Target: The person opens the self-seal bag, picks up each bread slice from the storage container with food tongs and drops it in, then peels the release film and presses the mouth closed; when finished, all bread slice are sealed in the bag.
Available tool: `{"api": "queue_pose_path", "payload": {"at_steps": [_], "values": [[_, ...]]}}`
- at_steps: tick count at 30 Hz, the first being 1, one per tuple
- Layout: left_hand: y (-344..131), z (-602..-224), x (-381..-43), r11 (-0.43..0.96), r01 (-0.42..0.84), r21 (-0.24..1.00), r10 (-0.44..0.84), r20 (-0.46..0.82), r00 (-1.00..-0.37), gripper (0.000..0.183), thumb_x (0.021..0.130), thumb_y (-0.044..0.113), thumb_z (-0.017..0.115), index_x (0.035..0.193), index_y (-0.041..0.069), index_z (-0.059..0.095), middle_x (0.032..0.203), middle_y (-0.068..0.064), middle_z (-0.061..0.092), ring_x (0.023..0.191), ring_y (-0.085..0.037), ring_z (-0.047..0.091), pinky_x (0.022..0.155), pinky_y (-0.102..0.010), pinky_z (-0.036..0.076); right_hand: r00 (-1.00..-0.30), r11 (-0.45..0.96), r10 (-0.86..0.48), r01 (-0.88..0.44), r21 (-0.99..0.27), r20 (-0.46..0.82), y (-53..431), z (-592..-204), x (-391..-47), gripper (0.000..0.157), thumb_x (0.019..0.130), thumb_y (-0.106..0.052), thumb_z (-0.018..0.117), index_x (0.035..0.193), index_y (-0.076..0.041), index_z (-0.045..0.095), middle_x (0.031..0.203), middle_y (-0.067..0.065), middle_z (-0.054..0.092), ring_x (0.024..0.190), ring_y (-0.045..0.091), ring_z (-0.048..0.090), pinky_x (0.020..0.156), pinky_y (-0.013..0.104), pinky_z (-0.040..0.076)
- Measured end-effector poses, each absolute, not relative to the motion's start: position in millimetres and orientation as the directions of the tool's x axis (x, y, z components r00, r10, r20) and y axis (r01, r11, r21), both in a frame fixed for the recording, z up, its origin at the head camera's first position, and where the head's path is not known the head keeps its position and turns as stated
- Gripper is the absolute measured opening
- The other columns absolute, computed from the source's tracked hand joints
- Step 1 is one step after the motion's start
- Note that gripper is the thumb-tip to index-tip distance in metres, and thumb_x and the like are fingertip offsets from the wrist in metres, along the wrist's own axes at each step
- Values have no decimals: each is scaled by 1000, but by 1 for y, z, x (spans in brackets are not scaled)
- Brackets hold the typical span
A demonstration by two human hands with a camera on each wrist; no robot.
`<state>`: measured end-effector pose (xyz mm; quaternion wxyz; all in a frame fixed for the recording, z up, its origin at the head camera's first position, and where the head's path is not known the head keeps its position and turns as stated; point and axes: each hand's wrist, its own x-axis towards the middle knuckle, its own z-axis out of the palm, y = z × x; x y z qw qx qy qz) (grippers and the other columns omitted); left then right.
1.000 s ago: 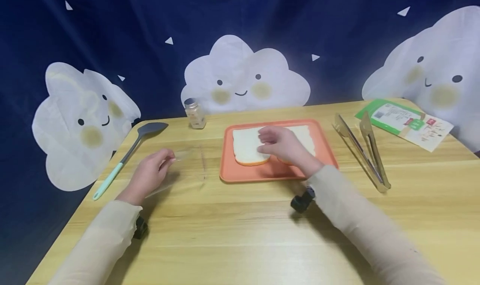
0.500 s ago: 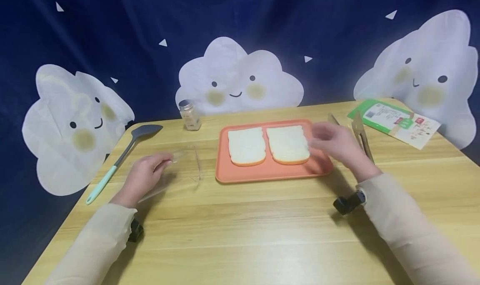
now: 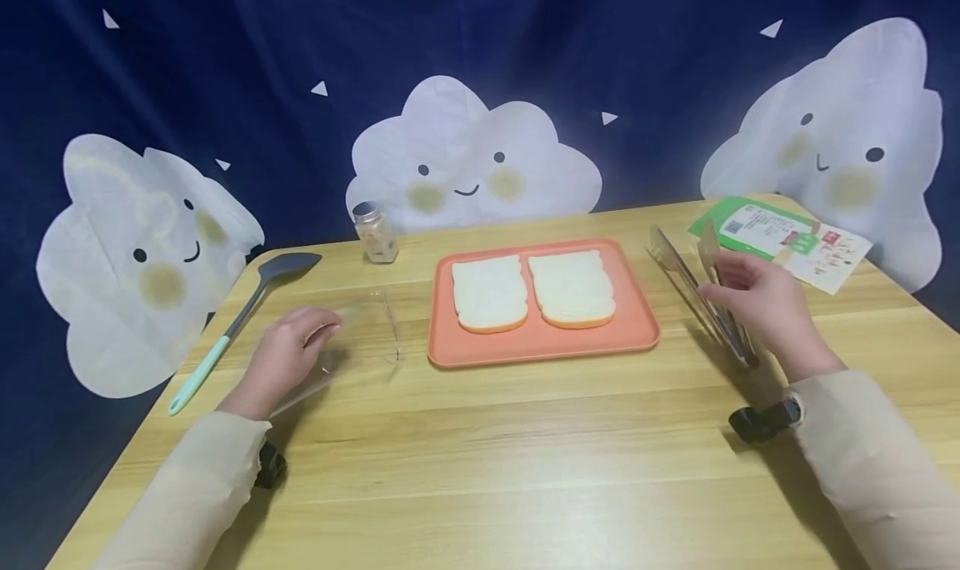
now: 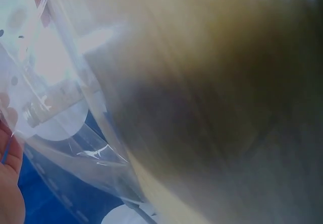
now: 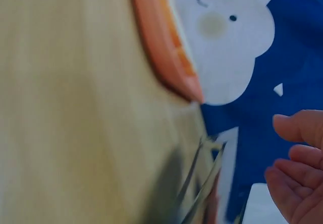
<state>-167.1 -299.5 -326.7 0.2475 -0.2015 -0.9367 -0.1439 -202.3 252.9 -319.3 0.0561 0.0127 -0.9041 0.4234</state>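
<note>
My left hand [image 3: 283,357] pinches a clear plastic bag [image 4: 96,156], which spreads to the right of the fingers above the table. Over at the right, my right hand [image 3: 768,307] hovers at the metal tongs [image 3: 684,272], thumb and fingers apart and loosely bent. In the right wrist view its fingers [image 5: 292,178] hold nothing and appear clear of the tongs. Two slices of white bread, the left slice [image 3: 490,293] and the right slice [image 3: 572,287], lie flat side by side on an orange tray [image 3: 540,352]. The tongs lie with their arms spread.
A turner with a grey head [image 3: 291,263] and mint handle lies at the left edge. Behind the bag stands a small shaker jar [image 3: 377,237]. A green and white food packet [image 3: 772,228] lies at the back right. A blue cloud-print curtain [image 3: 525,45] hangs behind the table.
My right hand has moved right, from above the bread, past the tray, to the tongs. The left hand keeps its hold on the bag. The view has shifted slightly.
</note>
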Motion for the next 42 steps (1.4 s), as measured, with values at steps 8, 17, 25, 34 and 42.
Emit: {"api": "queue_pose_path", "payload": {"at_steps": [8, 17, 25, 34, 42], "values": [[-298, -327, -168, 873, 457, 169, 323, 501, -803, 9, 83, -6, 61, 87, 2, 62, 84, -12, 65, 79, -28, 62, 71, -45, 50, -991, 568, 101, -17, -823, 90, 258, -337, -201, 79, 88, -36, 60, 145, 1, 18, 146, 28, 24, 126, 52, 30, 100, 59, 28], [-299, -327, -170, 866, 473, 161, 349, 483, -803, 10, 84, -5, 61, 89, 4, 60, 83, -9, 65, 74, -25, 60, 67, -42, 49, -996, 565, 76, 7, -825, 44, 256, -348, -205, 86, 87, -30, 64, 145, 4, 11, 143, 34, 23, 128, 49, 30, 101, 57, 29], [-300, -329, -171, 851, 507, 140, 381, 500, -778, 10, 84, -4, 61, 87, 6, 59, 82, -8, 64, 72, -22, 60, 65, -41, 48, -999, 569, 46, 29, -822, -3, 257, -353, -208, 84, 86, -22, 65, 146, 2, 10, 146, 31, 20, 130, 47, 27, 103, 56, 27], [-299, -330, -171, 845, 517, 134, 390, 508, -768, 12, 81, -5, 64, 86, 5, 61, 83, -9, 65, 78, -26, 62, 70, -43, 50, -998, 598, 62, 53, -800, -21, 255, -351, -210, 81, 85, -19, 65, 145, 3, 16, 145, 30, 23, 128, 45, 31, 101, 56, 30], [-299, -330, -172, 844, 522, 123, 399, 504, -766, 11, 81, -4, 65, 86, 4, 62, 84, -9, 66, 78, -26, 62, 69, -43, 50, -998, 613, 61, 61, -788, -29, 257, -349, -209, 83, 85, -23, 65, 144, 5, 15, 143, 31, 23, 128, 48, 30, 101, 57, 30]]}}
